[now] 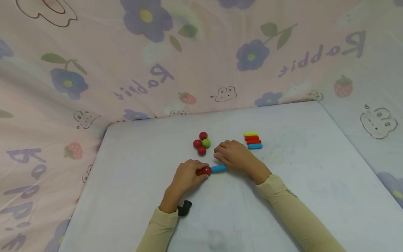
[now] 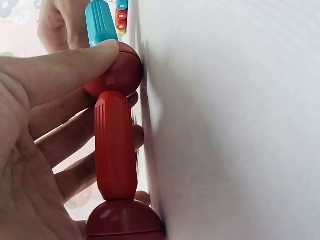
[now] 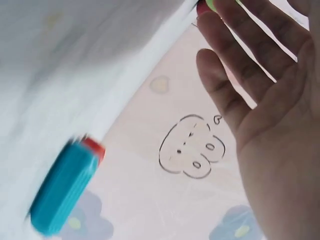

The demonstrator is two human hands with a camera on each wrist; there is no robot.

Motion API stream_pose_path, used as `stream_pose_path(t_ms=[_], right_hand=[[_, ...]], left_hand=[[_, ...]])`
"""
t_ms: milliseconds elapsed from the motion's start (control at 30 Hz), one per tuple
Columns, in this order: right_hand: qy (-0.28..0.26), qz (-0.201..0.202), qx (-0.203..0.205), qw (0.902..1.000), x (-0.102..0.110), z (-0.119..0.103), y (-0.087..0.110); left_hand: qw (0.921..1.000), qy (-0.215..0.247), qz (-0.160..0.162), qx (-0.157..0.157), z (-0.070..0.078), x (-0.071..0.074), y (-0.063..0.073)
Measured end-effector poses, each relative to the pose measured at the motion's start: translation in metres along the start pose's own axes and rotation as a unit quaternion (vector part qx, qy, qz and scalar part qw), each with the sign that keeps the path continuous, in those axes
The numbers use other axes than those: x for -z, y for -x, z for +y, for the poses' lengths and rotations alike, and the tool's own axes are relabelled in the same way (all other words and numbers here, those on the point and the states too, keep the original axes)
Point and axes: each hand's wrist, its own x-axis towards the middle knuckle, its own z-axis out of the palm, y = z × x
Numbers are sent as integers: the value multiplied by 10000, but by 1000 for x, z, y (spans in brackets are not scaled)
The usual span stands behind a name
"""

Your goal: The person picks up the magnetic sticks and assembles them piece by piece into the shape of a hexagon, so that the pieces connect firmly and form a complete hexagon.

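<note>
My left hand (image 1: 186, 175) pinches a red ball (image 1: 206, 170), its thumb lying on top in the left wrist view. A blue ridged stick (image 1: 218, 168) joins that ball on its far side. On the near side a red ridged stick (image 2: 116, 145) runs to a second red ball (image 2: 125, 222), which the hand hides in the head view. The joined pieces lie along the white table. My right hand (image 1: 236, 155) hovers beside the blue stick's free end, fingers loosely bent and apart, holding nothing.
Beyond the hands sit three red balls (image 1: 202, 151) clustered around a green ball (image 1: 206, 143). A row of sticks, one yellow (image 1: 251, 134), two red (image 1: 252, 138) and one blue (image 1: 255, 146), lies right of them. Printed cloth (image 1: 195, 63) hangs behind the white table (image 1: 141, 157).
</note>
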Motion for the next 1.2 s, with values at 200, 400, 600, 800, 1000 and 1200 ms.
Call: stream_pose_path(t_ms=[200,400,600,800,1000,1200], right_hand=[[-173,65,397,9990,-1,1,-20],[-73,300,1040,9941,-6,-1,-34],[212,327,1001,9942,-6,-3,-38],[394,98,406,9984,-6,-1,-40],[383,15,246,9990,-8,0,-40],[306,96,174,9993,-9,-1,-40]], left_hand=[[9999,19,68,-85,-3,0,-2],[9998,46,113,-184,-4,1,-3],[9997,31,95,-213,-3,1,-4],[9999,17,100,-128,-1,3,-3],[9999,43,79,-122,0,3,-2],[9999,55,47,-86,-1,1,-1]])
